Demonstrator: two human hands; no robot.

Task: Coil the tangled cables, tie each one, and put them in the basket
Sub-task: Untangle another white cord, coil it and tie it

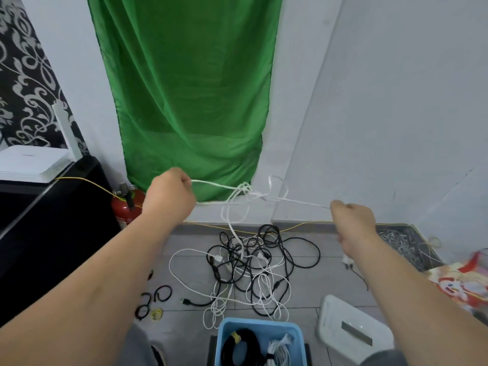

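Observation:
Both hands are raised, holding a white cable point(245, 194) stretched between them with a knotted tangle at its middle. My left hand point(170, 194) grips one end; my right hand point(352, 220) pinches the other. From the knot a white strand hangs down into a pile of tangled black and white cables point(253, 265) on the grey tiled floor. A blue basket point(260, 324) at the bottom centre holds a coiled black cable point(244, 344) and a coiled white cable point(280, 350).
Black ties point(154, 299) lie on the floor at left. A red fire extinguisher point(126, 207) stands by a black cabinet point(52, 207). A white box point(351, 331) sits right of the basket, and a colourful bag point(464, 281) lies at far right. A green cloth point(190, 96) hangs ahead.

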